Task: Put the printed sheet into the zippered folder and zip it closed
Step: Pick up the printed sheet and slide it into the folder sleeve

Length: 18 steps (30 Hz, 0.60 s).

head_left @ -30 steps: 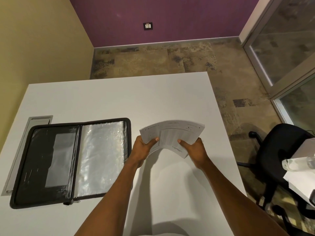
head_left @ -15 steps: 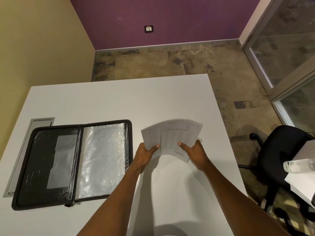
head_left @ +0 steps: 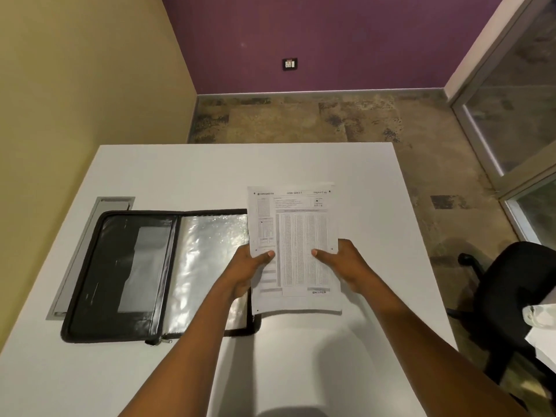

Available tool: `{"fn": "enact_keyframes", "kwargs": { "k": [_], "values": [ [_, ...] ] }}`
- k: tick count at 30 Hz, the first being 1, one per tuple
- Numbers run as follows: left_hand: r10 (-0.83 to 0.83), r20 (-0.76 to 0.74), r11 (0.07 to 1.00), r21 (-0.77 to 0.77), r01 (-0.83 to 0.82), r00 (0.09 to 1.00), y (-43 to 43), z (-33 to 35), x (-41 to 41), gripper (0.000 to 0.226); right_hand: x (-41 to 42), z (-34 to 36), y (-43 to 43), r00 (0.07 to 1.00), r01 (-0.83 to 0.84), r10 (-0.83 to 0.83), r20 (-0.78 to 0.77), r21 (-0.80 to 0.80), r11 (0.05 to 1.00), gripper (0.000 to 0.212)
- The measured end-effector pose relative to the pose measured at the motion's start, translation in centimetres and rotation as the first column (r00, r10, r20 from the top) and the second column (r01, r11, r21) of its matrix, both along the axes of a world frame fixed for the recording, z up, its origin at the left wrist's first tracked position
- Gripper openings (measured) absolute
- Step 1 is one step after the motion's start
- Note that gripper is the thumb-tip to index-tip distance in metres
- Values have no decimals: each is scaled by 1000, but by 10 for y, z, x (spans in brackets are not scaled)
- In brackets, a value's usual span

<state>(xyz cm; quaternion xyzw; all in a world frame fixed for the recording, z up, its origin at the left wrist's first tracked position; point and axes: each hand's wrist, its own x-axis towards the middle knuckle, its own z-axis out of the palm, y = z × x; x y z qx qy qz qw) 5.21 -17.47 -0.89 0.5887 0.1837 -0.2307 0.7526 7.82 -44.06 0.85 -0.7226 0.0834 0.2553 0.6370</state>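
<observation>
A printed sheet (head_left: 296, 236) with a dense grid of small print is held upright in the air above the white table (head_left: 192, 173), its printed face toward me. My left hand (head_left: 246, 272) grips its left edge and my right hand (head_left: 343, 266) grips its right edge, thumbs on the front. The black zippered folder (head_left: 120, 266) lies open flat on the table to the left, with clear plastic sleeves shining on its right half. The sheet's left edge overlaps the folder's right edge in view. The zip pull (head_left: 164, 341) rests at the folder's near edge.
A grey cable hatch (head_left: 87, 251) is set into the table behind the folder's left side. A black office chair (head_left: 511, 296) stands on the floor to the right, beside a white surface holding a clear bottle (head_left: 541, 316). A glass door is at far right.
The sheet was bent and tipped away from me; now both hands have raised it flat and upright, facing me, and shifted it slightly left toward the folder.
</observation>
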Motion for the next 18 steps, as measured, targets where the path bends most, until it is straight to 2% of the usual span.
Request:
{"fn": "enact_keyframes", "kwargs": {
  "k": [3,6,13,18],
  "values": [
    [40,-19,998,-40,-41,999,31,2,-7,41,-1,1,31,1000,6,-6,-24,14,1000,22],
    [45,-43,996,-73,-48,998,66,3,-13,38,-2,2,66,999,9,-8,-44,15,1000,23],
    [107,-104,989,112,-96,989,150,-5,-11,27,0,-4,136,998,27,-29,-54,-25,999,25],
    [131,-134,989,81,-121,982,198,-19,5,24,13,-10,172,996,4,-6,-85,-19,1000,25]
  ]
}}
